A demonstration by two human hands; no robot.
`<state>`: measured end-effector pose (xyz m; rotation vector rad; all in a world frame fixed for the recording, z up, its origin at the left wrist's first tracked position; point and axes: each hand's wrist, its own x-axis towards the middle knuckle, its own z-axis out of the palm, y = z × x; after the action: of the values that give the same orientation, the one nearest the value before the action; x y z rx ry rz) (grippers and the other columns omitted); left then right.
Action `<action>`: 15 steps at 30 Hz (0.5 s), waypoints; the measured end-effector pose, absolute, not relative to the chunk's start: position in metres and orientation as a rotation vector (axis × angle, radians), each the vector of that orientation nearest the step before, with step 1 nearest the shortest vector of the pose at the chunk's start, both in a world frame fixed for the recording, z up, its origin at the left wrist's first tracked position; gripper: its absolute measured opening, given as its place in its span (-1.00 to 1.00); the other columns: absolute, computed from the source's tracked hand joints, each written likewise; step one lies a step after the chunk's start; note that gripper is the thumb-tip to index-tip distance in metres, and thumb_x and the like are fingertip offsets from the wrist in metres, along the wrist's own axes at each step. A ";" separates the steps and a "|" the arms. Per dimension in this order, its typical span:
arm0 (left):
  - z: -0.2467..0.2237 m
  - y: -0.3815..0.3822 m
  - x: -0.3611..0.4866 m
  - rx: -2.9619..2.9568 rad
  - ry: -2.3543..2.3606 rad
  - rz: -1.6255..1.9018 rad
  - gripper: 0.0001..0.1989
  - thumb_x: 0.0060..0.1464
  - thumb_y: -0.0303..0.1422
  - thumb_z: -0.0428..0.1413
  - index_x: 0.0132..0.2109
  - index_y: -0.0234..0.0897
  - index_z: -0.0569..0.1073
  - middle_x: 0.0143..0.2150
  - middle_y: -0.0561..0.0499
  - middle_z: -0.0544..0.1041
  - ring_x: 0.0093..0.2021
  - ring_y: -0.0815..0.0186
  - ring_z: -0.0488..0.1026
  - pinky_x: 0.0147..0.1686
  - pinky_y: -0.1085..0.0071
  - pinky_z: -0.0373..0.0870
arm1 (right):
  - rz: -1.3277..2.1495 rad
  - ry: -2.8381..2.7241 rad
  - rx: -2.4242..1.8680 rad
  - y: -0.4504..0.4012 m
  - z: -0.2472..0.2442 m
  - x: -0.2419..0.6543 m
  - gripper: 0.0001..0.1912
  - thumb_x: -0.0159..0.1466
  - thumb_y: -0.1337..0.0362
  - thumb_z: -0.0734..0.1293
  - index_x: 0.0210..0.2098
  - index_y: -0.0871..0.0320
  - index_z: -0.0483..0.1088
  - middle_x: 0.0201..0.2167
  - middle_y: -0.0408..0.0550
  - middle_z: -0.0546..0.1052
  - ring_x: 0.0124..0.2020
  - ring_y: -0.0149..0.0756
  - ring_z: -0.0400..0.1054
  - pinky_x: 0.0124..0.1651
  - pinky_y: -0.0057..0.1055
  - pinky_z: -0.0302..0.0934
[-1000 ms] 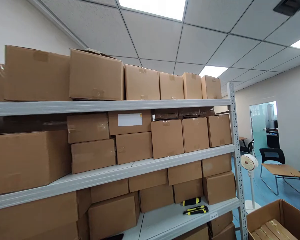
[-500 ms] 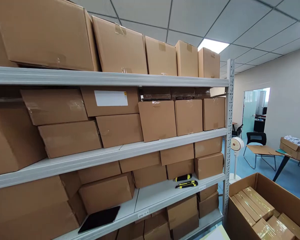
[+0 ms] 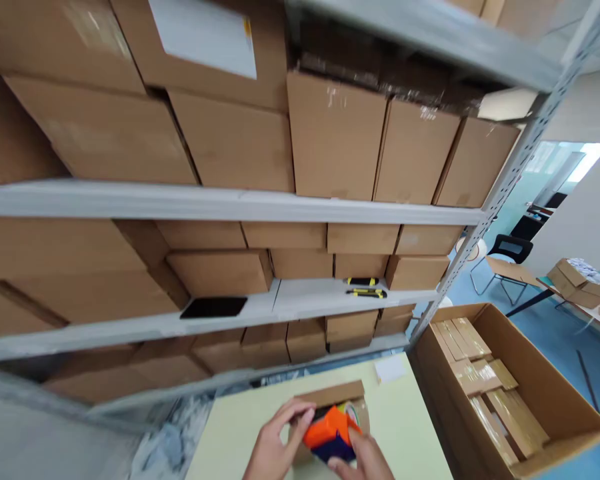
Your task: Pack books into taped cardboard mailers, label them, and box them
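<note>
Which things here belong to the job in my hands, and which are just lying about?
Apparently in use:
Orange-and-blue tool, possibly a tape dispenser, in the right hand
Cardboard box at the left hand
Pale table underneath

Apparently just lying about:
Yellow-and-black cutters on the shelf
Flat black object, same shelf
White paper on the table

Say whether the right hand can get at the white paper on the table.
Probably yes: pale tabletop shows between the right hand and white paper, though that hand seems to grip the orange object.

Tape dispenser (image 3: pixel 325 430) — plastic, carton (image 3: pixel 336 393) — matt cardboard
</note>
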<state>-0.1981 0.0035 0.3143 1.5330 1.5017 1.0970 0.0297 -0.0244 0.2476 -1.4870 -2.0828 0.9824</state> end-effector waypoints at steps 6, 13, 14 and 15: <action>0.337 -0.006 -0.195 1.527 1.441 1.087 -0.59 0.27 0.06 0.20 -0.14 -0.17 0.72 -0.15 -0.08 0.71 -0.17 0.19 0.64 -0.09 0.30 0.61 | 1.217 -1.996 -1.217 -0.029 0.290 0.050 -0.49 0.49 0.09 0.36 0.36 0.12 0.41 0.25 0.16 0.61 0.27 0.00 0.52 0.34 -0.13 0.37; 0.336 -0.020 -0.198 1.480 1.381 1.056 -0.67 0.30 -0.05 0.23 -0.14 -0.20 0.71 -0.11 -0.11 0.69 -0.06 0.17 0.61 0.04 0.26 0.54 | 1.175 -2.147 -1.310 -0.032 0.281 0.059 -0.61 0.51 0.01 0.37 0.12 0.18 0.49 0.00 0.12 0.69 0.00 -0.08 0.61 0.14 -0.21 0.46; 0.336 -0.021 -0.199 1.481 1.382 1.039 -0.67 0.31 -0.05 0.23 -0.11 -0.20 0.71 -0.11 -0.11 0.69 -0.06 0.18 0.60 0.04 0.26 0.54 | 1.185 -2.166 -1.315 -0.032 0.282 0.059 -0.61 0.51 0.00 0.37 0.11 0.18 0.49 0.00 0.12 0.68 0.00 -0.09 0.61 0.14 -0.22 0.45; 0.335 -0.022 -0.200 1.478 1.385 1.018 -0.67 0.31 -0.05 0.23 -0.08 -0.20 0.71 -0.10 -0.10 0.68 -0.08 0.19 0.59 0.03 0.27 0.53 | 1.198 -2.181 -1.317 -0.032 0.284 0.059 -0.61 0.51 0.00 0.36 0.11 0.18 0.49 0.00 0.11 0.68 0.00 -0.10 0.61 0.14 -0.22 0.45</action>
<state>-0.2004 -0.0223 0.3355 1.4783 1.3850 1.0184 0.0592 -0.0318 0.2836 -1.3175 -2.1810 1.1980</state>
